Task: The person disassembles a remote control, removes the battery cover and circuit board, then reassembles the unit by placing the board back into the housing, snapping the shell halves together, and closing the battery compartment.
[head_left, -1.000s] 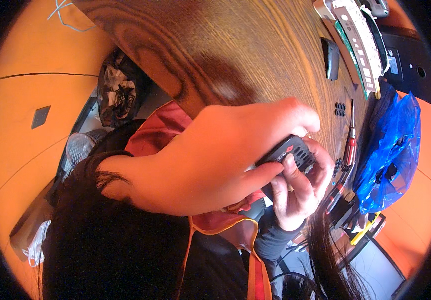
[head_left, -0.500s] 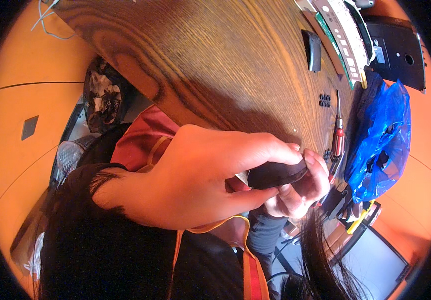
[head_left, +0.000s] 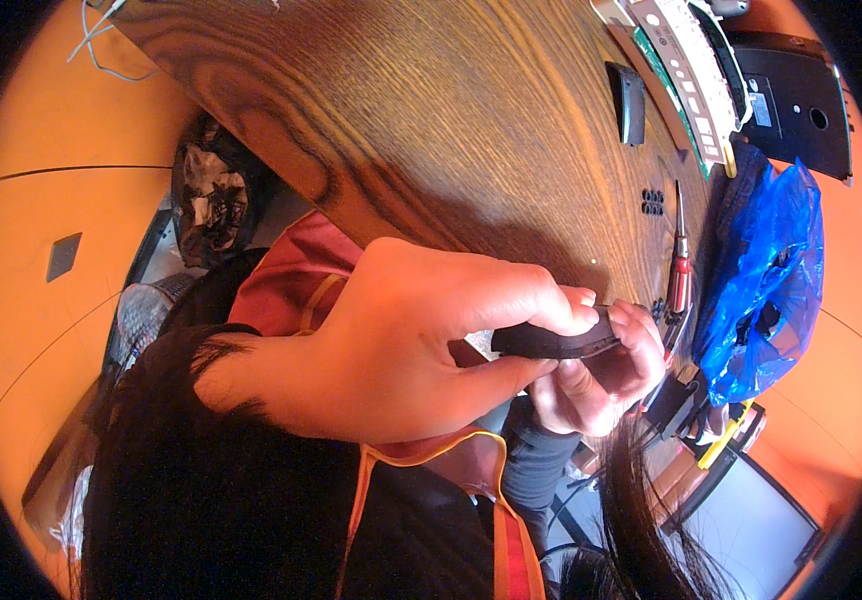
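Between my two hands is a small dark curved piece [head_left: 556, 344], thin and strip-like, with a smooth black side. My left hand [head_left: 421, 330] reaches in from the left and pinches it between thumb and fingers at its upper and lower edges. At its right end, the fingertips and thumb of my right hand [head_left: 601, 375] close on it. Something pale shows behind the piece near my left palm; what it is I cannot make out. Both hands are held up at the near edge of the wooden table [head_left: 401, 110].
A red-handled screwdriver [head_left: 682, 270] lies right of several small black round pads [head_left: 653, 202]. Farther back are a black curved part [head_left: 628, 103] and a pale casing with a green circuit board [head_left: 676, 80]. A crumpled blue plastic bag [head_left: 766, 280] lines the right side, below a black panel [head_left: 796, 105].
The dark piece has tilted, so its broad face looks narrower now. My left fingers and thumb have come a little closer together around it. Both hands still grip it.
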{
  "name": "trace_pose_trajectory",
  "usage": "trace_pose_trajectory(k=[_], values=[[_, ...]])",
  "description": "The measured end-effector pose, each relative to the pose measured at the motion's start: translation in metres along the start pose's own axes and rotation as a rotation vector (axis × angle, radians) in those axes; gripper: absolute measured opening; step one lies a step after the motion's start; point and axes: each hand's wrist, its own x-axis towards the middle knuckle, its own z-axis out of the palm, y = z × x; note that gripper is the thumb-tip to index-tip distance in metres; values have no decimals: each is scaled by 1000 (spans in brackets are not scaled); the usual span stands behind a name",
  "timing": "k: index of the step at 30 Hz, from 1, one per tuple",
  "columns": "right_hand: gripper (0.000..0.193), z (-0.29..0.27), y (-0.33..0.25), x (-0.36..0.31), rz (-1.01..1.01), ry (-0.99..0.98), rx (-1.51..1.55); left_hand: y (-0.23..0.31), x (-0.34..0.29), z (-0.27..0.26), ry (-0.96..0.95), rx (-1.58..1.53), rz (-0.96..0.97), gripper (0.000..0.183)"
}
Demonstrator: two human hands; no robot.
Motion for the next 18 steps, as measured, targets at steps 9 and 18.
trace_pose_trajectory(k=[9,18], values=[[30,1,-1,5,-36,-31,-129,-6,3,-2,-19,-137,-85,31],[21,-18,-12,26,75,-355,-245,-12,5,-3,-37,-556,-276,35]])
